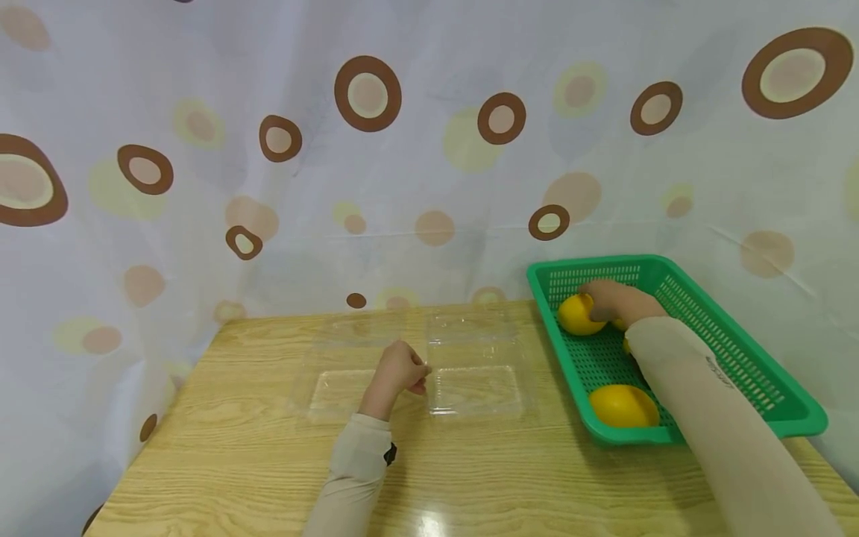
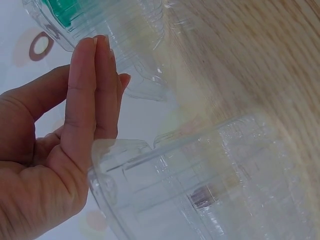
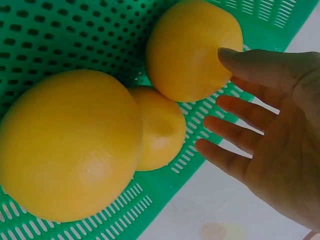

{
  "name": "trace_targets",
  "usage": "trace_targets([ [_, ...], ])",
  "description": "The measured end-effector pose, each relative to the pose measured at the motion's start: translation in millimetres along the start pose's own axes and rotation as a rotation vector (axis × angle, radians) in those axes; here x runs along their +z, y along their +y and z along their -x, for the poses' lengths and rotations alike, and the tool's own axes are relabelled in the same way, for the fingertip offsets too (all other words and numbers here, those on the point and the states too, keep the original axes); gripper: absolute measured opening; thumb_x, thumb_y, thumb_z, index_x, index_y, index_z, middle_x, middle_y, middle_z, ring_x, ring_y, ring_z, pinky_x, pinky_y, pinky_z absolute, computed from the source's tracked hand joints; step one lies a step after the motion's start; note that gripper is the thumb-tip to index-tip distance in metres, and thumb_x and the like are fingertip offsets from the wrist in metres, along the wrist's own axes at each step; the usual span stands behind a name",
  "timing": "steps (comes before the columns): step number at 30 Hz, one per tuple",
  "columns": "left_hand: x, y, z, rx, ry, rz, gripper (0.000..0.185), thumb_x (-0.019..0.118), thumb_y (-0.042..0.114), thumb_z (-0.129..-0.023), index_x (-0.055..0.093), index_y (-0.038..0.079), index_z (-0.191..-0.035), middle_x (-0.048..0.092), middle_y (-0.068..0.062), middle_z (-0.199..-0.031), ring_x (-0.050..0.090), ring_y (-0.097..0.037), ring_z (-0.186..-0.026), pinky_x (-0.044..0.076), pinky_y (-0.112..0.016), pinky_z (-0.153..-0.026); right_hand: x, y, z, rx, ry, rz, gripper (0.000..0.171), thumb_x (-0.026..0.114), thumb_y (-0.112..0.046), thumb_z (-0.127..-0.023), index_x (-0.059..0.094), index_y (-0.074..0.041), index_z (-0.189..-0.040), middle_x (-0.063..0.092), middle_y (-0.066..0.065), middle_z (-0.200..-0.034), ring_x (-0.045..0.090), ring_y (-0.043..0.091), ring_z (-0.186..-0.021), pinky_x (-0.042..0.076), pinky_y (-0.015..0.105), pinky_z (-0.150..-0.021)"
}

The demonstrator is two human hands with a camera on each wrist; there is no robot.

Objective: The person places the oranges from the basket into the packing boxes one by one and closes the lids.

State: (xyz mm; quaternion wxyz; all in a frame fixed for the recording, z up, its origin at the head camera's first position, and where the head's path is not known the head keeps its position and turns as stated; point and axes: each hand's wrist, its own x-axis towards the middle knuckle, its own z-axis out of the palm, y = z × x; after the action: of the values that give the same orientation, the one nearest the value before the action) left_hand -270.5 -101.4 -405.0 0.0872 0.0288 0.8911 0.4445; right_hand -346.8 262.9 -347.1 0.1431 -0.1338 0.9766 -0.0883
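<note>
In the head view my right hand reaches into the green basket and grips a lemon at its far left. The right wrist view has the thumb on this lemon, the index finger passing behind it and the other fingers spread apart. Two more lemons lie beside it, a large near one and a smaller one. My left hand is between two clear plastic boxes, fingertips right at the edge of the right-hand box. Its fingers are nearly straight in the left wrist view.
The left-hand clear box stands with its lid raised, like the other one. Another lemon lies at the basket's near end. Behind the wooden table hangs a patterned curtain.
</note>
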Motion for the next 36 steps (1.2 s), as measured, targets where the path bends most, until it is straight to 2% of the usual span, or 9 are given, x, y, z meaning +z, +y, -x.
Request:
trace_targets([
  [5, -0.3, -1.3, 0.6, -0.009, -0.001, 0.001, 0.012, 0.067, -0.003, -0.087, 0.067, -0.014, -0.084, 0.064, -0.014, -0.068, 0.069, -0.024, -0.057, 0.057, -0.028, -0.056, 4, 1, -2, 0.038, -0.006, -0.031, 0.054, 0.052, -0.001, -0.090, 0.037, 0.010, -0.141, 0.036, 0.038, -0.139, 0.038, 0.052, -0.122, 0.032, 0.066, -0.100],
  [9, -0.5, -1.1, 0.8, -0.005, -0.002, 0.000, 0.012, 0.066, -0.002, -0.087, 0.068, -0.014, -0.084, 0.064, -0.014, -0.068, 0.069, -0.024, -0.056, 0.057, -0.028, -0.055, 7, 0, -3, 0.023, 0.013, -0.032, 0.056, 0.052, 0.001, -0.088, 0.037, 0.008, -0.142, 0.038, 0.037, -0.138, 0.040, 0.051, -0.121, 0.032, 0.065, -0.100],
  [16, 0.6, -3.4, -1.2, 0.009, -0.001, -0.008, 0.013, 0.066, -0.002, -0.087, 0.067, -0.014, -0.083, 0.063, -0.013, -0.066, 0.069, -0.025, -0.056, 0.057, -0.028, -0.055, 12, -3, -9, -0.025, 0.029, -0.045, 0.059, 0.061, 0.005, -0.084, 0.038, 0.012, -0.139, 0.040, 0.039, -0.134, 0.041, 0.053, -0.120, 0.033, 0.063, -0.101],
  [36, 0.5, 0.0, 1.2, 0.009, -0.001, -0.019, 0.013, 0.066, -0.001, -0.088, 0.068, -0.014, -0.084, 0.064, -0.014, -0.067, 0.069, -0.025, -0.056, 0.057, -0.029, -0.056, 12, -9, -13, 0.020, 0.003, 0.032, 0.070, 0.072, 0.007, -0.076, 0.038, 0.013, -0.137, 0.046, 0.038, -0.129, 0.048, 0.048, -0.113, 0.039, 0.060, -0.097],
])
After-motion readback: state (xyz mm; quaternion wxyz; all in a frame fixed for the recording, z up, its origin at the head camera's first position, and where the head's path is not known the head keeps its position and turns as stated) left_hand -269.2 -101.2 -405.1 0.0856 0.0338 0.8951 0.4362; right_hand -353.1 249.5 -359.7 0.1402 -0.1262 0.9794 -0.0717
